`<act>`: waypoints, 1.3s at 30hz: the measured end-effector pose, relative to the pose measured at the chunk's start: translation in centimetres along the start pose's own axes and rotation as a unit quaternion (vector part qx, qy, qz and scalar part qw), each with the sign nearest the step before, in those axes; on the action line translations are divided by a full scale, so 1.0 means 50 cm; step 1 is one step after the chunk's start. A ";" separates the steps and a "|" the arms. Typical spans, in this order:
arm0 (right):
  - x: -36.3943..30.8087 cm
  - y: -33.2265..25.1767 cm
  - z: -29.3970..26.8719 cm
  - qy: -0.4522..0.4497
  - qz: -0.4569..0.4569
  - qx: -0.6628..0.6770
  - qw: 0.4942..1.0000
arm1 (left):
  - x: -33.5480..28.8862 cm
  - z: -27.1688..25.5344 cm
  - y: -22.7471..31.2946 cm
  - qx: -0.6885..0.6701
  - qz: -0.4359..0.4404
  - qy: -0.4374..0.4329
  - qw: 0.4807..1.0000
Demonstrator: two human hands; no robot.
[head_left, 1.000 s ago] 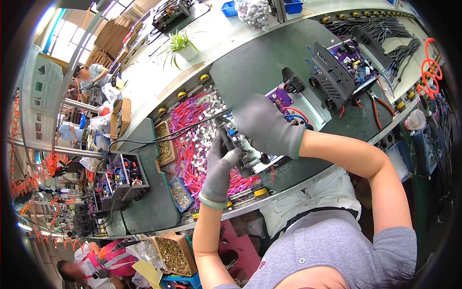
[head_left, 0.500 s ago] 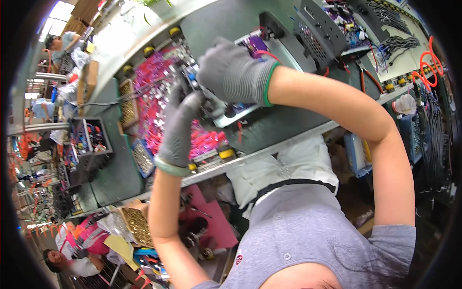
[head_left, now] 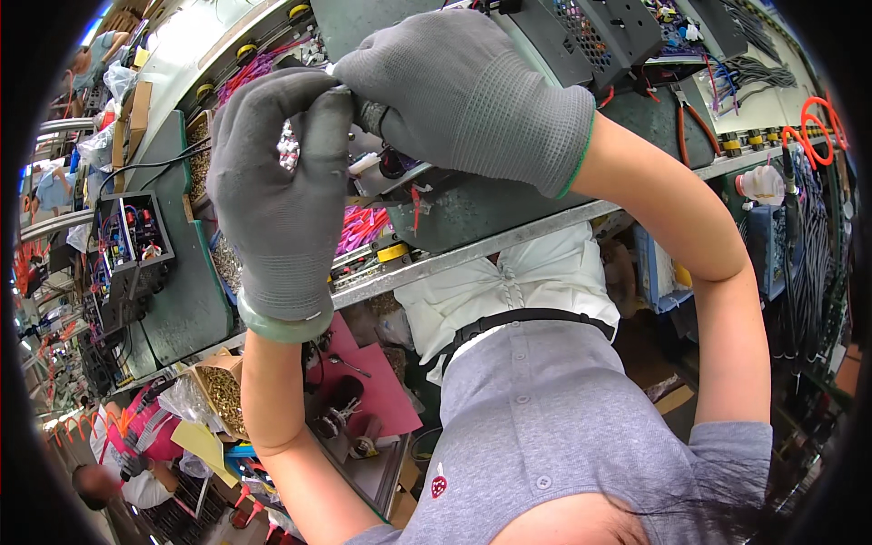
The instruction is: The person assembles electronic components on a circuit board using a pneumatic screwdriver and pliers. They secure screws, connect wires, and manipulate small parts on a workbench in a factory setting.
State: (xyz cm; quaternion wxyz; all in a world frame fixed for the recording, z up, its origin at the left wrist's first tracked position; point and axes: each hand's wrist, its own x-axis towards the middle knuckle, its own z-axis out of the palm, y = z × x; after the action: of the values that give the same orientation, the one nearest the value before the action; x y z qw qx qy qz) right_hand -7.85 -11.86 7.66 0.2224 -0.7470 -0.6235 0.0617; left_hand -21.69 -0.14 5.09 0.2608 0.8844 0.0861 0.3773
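Both hands wear grey knit gloves and meet at the fingertips, raised above the workbench. My left hand (head_left: 277,186) has its thumb and fingers pinched together. Against it, the curled fingers of my right hand (head_left: 463,100) close at the same spot. A tiny pale bit shows between them; what they hold is too small and hidden to name. Below the hands lies an electronic unit in a metal case (head_left: 386,177), partly covered by the right glove. Pink and red wire pieces (head_left: 361,229) show beside my left wrist, with more behind the left glove.
Grey metal housings (head_left: 595,45) stand at the back right, near orange-handled pliers (head_left: 690,136). An electronics-filled black box (head_left: 136,227) sits at left. The bench's metal edge (head_left: 490,245) runs before me. A coiled orange hose (head_left: 808,132) hangs right. A person (head_left: 136,454) is at lower left.
Both hands have come up closer to the camera, off the wire pieces and the unit, and are now pinched together. The view has shifted slightly.
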 end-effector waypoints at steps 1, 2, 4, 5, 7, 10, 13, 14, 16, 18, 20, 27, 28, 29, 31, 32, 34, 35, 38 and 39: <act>0.001 0.001 -0.003 -0.010 0.000 0.011 1.000 | 0.003 0.002 0.004 0.027 0.007 -0.006 1.000; 0.001 0.003 -0.005 -0.020 0.000 0.023 1.000 | 0.006 0.000 0.008 0.010 -0.026 -0.021 0.999; -0.005 0.010 -0.010 -0.012 -0.032 0.115 0.993 | 0.011 -0.007 0.014 -0.026 -0.093 -0.049 0.994; -0.016 0.020 -0.015 0.006 -0.064 0.195 0.979 | 0.012 -0.010 0.007 -0.048 -0.094 -0.044 0.993; -0.018 0.031 -0.022 -0.003 -0.058 0.330 0.942 | 0.017 -0.018 -0.012 -0.091 -0.096 -0.034 0.991; 0.000 0.037 -0.028 -0.038 0.017 0.373 0.927 | 0.018 -0.016 -0.025 -0.037 -0.001 -0.019 0.999; 0.025 0.033 0.020 0.036 0.025 0.286 0.957 | 0.021 -0.010 -0.040 0.071 0.119 0.017 0.990; 0.037 0.043 0.030 0.077 -0.047 0.311 0.946 | 0.027 -0.017 -0.043 0.071 0.114 -0.003 0.991; 0.045 0.052 0.038 0.004 0.042 0.374 0.927 | 0.022 -0.020 -0.050 0.055 0.080 -0.020 0.995; 0.061 0.057 0.047 -0.005 0.010 0.340 0.940 | 0.016 -0.020 -0.067 0.037 0.077 -0.015 0.996; 0.062 0.050 0.032 -0.015 0.036 0.251 0.967 | 0.011 -0.023 -0.074 0.002 0.035 -0.004 0.999; 0.077 0.052 0.054 -0.063 0.081 0.144 0.984 | -0.033 0.007 -0.068 -0.464 -0.264 -0.087 0.841; 0.082 0.048 0.050 -0.073 0.099 0.145 0.982 | -0.041 0.013 -0.066 -0.465 -0.272 -0.072 0.839; 0.086 0.045 0.047 -0.083 0.117 0.145 0.979 | -0.048 0.018 -0.067 -0.466 -0.280 -0.056 0.838; 0.092 0.052 0.067 -0.095 0.109 0.169 0.975 | -0.057 0.020 -0.068 -0.473 -0.272 -0.043 0.837; 0.094 0.050 0.070 -0.095 0.112 0.173 0.974 | -0.059 0.021 -0.070 -0.477 -0.269 -0.036 0.836; 0.094 0.052 0.068 -0.096 0.108 0.221 0.965 | -0.062 0.024 -0.076 -0.477 -0.280 -0.037 0.832; 0.094 0.053 0.066 -0.102 0.113 0.220 0.964 | -0.065 0.027 -0.079 -0.478 -0.287 -0.037 0.830; 0.097 0.057 0.061 -0.102 0.114 0.217 0.964 | -0.063 0.030 -0.074 -0.467 -0.300 -0.041 0.831; 0.099 0.059 0.058 -0.115 0.122 0.225 0.960 | -0.059 0.027 -0.071 -0.457 -0.304 -0.054 0.834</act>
State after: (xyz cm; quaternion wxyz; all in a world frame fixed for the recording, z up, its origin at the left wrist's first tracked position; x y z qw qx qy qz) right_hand -5.18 -6.73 4.77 0.3023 -0.7358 -0.5188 0.3132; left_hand -22.61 1.30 0.59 0.7407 0.6130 0.1542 0.2275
